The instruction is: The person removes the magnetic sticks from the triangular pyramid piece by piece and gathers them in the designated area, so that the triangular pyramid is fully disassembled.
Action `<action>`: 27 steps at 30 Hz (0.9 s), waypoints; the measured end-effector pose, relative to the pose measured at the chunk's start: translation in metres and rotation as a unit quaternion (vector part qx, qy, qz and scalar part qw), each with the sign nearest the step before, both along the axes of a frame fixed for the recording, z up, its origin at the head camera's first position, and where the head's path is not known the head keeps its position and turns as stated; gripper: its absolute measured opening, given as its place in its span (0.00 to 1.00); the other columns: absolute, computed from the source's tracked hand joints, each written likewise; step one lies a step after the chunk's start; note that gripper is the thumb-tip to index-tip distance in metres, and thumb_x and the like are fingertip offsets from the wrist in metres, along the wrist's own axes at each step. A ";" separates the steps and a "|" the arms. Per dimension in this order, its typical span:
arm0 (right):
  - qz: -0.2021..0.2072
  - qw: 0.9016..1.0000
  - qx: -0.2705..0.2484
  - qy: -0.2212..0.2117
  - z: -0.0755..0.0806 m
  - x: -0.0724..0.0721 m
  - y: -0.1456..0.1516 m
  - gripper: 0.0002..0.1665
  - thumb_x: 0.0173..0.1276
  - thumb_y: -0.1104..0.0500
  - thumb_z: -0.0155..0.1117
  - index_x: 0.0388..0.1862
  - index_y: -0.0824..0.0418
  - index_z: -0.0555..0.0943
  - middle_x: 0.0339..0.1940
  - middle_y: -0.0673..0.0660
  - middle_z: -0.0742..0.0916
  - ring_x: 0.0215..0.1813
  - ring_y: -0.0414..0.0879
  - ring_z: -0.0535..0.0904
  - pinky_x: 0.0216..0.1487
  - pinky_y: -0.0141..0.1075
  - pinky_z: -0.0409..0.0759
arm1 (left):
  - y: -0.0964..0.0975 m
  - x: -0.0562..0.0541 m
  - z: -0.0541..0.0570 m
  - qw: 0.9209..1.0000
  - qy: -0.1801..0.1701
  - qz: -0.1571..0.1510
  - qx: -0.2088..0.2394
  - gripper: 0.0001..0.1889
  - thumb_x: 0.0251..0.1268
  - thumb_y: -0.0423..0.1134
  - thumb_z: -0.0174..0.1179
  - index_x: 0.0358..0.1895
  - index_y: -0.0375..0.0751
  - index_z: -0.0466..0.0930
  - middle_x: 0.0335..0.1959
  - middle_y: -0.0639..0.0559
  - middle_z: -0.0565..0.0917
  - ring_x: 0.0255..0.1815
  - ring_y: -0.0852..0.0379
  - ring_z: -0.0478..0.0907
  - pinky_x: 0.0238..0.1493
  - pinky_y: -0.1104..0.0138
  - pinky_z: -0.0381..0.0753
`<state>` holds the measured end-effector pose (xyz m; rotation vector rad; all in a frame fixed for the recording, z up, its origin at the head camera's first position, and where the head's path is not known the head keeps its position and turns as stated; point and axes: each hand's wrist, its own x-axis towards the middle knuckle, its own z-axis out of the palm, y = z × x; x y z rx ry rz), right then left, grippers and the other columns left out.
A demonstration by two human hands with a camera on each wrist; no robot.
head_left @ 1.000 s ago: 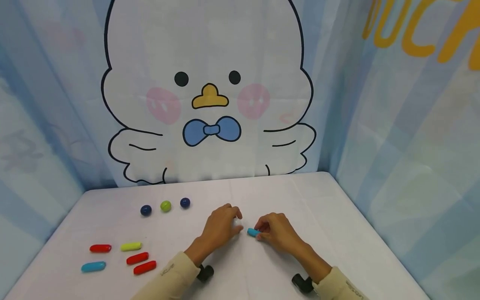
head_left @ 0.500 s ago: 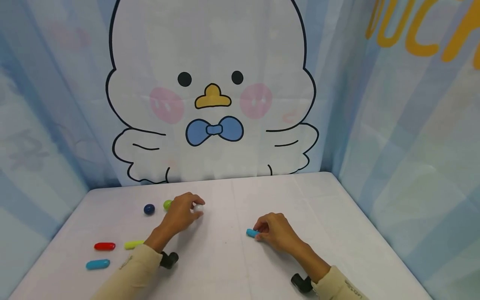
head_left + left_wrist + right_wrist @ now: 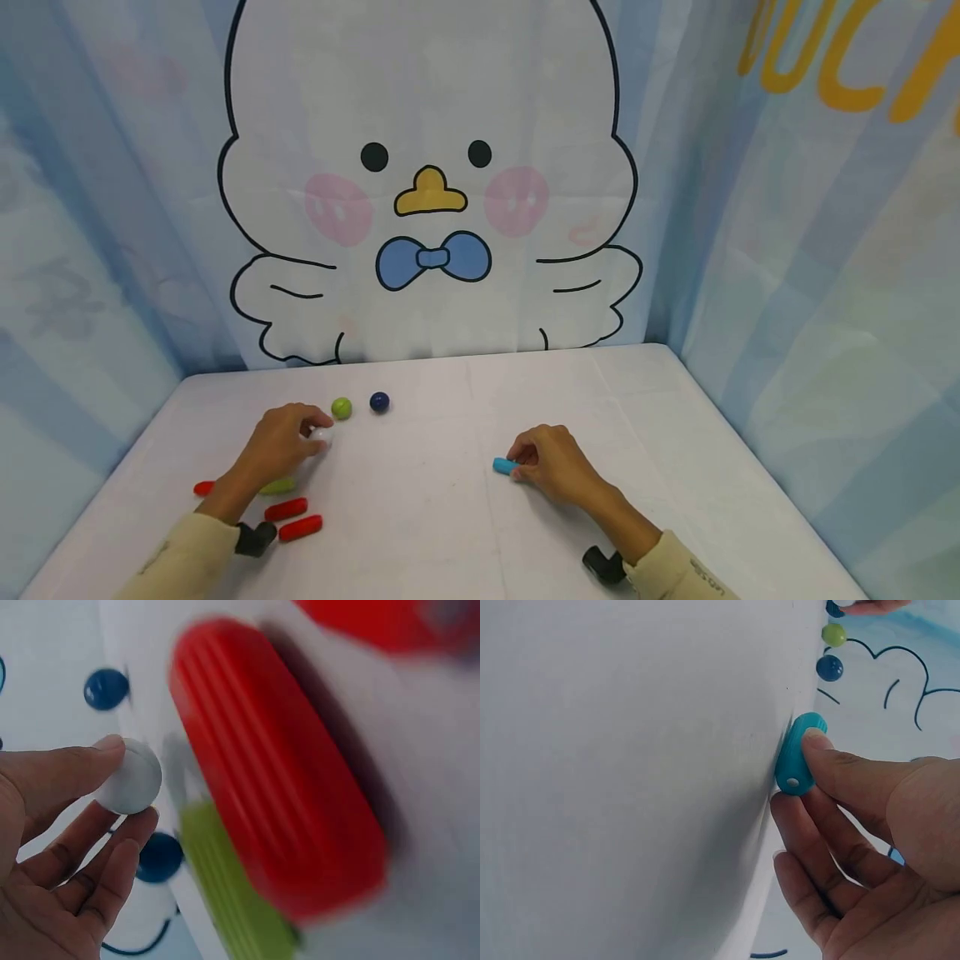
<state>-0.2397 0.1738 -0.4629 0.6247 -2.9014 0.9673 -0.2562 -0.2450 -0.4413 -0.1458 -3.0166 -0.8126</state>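
Observation:
My left hand [image 3: 279,443] pinches a white ball [image 3: 133,780] between thumb and fingertips, over the left part of the table. A green ball [image 3: 342,407] and a dark blue ball [image 3: 379,402] lie just beyond it. Another dark blue ball [image 3: 159,857] shows behind the fingers in the left wrist view; in the head view the hand covers it. At centre right, my right hand [image 3: 553,463] pinches a blue ribbed rod with rounded ends [image 3: 799,756], low at the white tabletop.
Near my left forearm lie a yellow-green ribbed rod [image 3: 277,486], a red rod [image 3: 286,509], a second red rod [image 3: 300,527] and a third red rod [image 3: 204,487], partly covered. Printed curtains [image 3: 795,250] stand around the white table [image 3: 420,533].
My left hand has carried the white ball leftward from beside the right hand, past the row of balls. Its arm now covers the blue rod at left. The right hand has stayed in place.

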 end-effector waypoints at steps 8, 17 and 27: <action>0.039 0.999 -0.012 -0.006 0.002 0.002 -0.020 0.10 0.58 0.64 0.84 0.36 0.54 0.91 0.33 0.46 0.90 0.35 0.34 0.79 0.39 0.29 0.78 | -0.028 0.004 -0.001 1.000 -0.008 0.024 -0.007 0.16 0.61 0.32 0.77 0.52 0.38 0.89 0.50 0.37 0.87 0.48 0.44 0.84 0.54 0.48 0.88; 0.115 0.992 -0.037 -0.045 0.005 0.012 -0.075 0.09 0.60 0.63 0.83 0.36 0.53 0.90 0.32 0.41 0.90 0.34 0.30 0.78 0.40 0.26 0.79 | -0.035 0.005 -0.004 0.999 -0.005 0.039 0.000 0.15 0.61 0.32 0.77 0.51 0.38 0.90 0.51 0.35 0.86 0.48 0.42 0.84 0.52 0.49 0.89; 0.178 0.983 0.004 -0.041 0.011 0.019 -0.142 0.08 0.62 0.62 0.82 0.37 0.52 0.91 0.30 0.40 0.89 0.32 0.28 0.77 0.39 0.23 0.78 | -0.036 0.003 -0.007 0.999 -0.010 0.049 0.002 0.15 0.62 0.31 0.76 0.52 0.38 0.90 0.52 0.35 0.86 0.48 0.43 0.85 0.53 0.49 0.88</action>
